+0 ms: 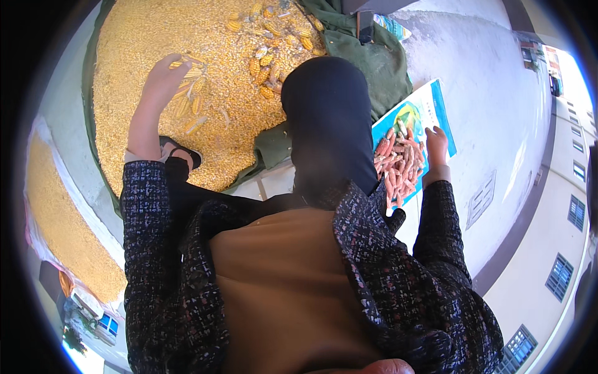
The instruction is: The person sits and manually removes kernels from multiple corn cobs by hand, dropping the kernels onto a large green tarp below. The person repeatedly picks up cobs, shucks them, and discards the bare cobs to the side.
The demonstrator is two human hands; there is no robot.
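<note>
My left hand [162,82] hovers at the left over a spread of loose yellow corn kernels [140,37], thumb and fingers apart with nothing seen between them. Just right of it lie several ears of corn [197,89], partly blurred. Another group of corn ears [264,70], some with kernels stripped off, rests on the kernels farther right. My right hand [437,142] is above the edge of a blue and white printed sack [438,100], fingers loosely apart and holding nothing visible. Beside it a heap of bare reddish corn cobs [399,166] covers part of the sack.
Green cloth [364,61] borders the kernels, with a dark block [365,27] on its edge. My bent knee [327,103] rises between kernels and sack; my sandalled foot [187,154] is at the kernels' left. A second kernel spread [70,219] lies far left. Concrete ground [467,61] extends right.
</note>
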